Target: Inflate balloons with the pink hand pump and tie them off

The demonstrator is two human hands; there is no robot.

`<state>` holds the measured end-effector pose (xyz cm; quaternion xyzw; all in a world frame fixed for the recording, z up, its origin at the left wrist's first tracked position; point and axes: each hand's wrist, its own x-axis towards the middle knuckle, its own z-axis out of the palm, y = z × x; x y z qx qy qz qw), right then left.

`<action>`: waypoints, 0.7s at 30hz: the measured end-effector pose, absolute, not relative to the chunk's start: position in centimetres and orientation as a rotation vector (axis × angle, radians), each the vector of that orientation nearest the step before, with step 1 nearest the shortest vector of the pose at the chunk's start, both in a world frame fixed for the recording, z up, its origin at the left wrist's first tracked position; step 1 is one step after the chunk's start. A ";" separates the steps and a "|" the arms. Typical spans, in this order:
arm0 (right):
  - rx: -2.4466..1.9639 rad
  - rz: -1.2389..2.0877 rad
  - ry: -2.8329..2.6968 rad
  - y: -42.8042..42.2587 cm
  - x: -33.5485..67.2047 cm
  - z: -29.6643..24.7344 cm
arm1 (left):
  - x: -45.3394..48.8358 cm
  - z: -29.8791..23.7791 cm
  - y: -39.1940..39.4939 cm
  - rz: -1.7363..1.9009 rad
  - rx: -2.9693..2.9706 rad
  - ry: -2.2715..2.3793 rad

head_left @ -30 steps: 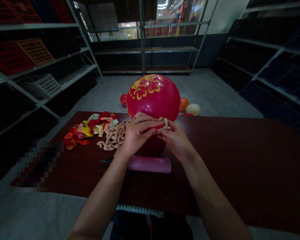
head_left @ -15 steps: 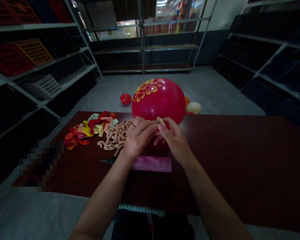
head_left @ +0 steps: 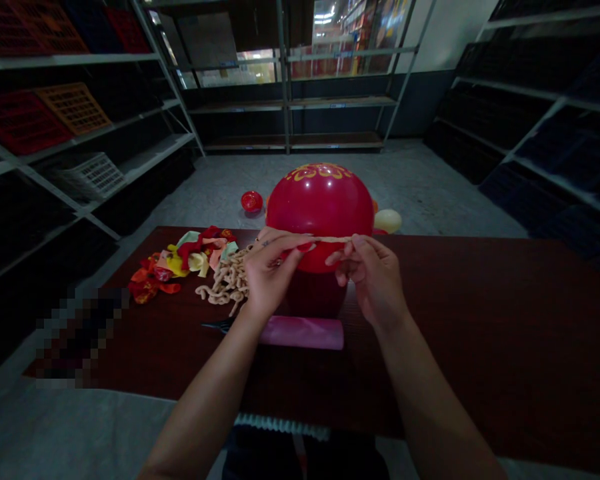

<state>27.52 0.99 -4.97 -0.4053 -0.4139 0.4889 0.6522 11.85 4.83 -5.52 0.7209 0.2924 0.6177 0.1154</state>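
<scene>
A large red balloon [head_left: 320, 203] with a yellow printed pattern is just beyond my hands, over the far edge of the table. My left hand [head_left: 273, 270] pinches the balloon's red neck [head_left: 306, 247] between thumb and fingers. From there a tan cord [head_left: 334, 239] runs taut and level to my right hand [head_left: 380, 277], whose thumb and forefinger grip its other end. A pile of similar tan cords [head_left: 230, 277] lies left of my left hand, partly hidden by it. Below my hands rests a pink cylindrical pump [head_left: 303, 332] with a black tip.
Several uninflated coloured balloons [head_left: 185, 257] lie at the left of the dark wooden table [head_left: 480, 333]. On the floor beyond are a red bowl-like item [head_left: 251, 201] and a pale balloon [head_left: 389, 221]. Shelves with crates [head_left: 75, 107] stand along the sides.
My hands have moved apart, the right one going rightward, and the cord is now stretched between them. The balloon has turned, its yellow pattern shifting to the top.
</scene>
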 end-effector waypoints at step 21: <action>-0.976 1.171 -1.383 3.5 24.2 -8.7 | 15.0 -6.1 4.6 1.603 0.944 0.888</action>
